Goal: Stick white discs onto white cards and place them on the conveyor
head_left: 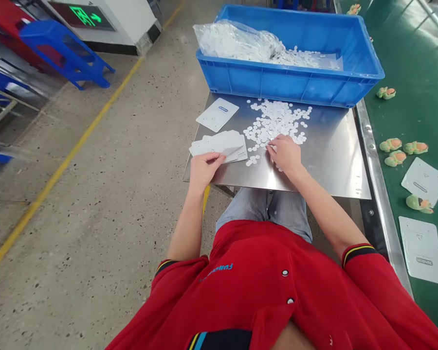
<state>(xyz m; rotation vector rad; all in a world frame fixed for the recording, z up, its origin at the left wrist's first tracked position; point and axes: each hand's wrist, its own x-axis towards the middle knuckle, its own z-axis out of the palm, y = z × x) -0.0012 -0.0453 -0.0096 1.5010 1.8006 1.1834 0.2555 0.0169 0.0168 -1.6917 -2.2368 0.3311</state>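
Left grip pinched on white card; right grip at loose discs, can't tell if holding.

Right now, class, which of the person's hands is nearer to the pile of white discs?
The right. The right hand is at the near edge of the pile of white discs; the left hand is farther off, to the left, its fingers on the white cards.

speckled grey floor | yellow line | white pillar, black base | lit green sign | blue stool
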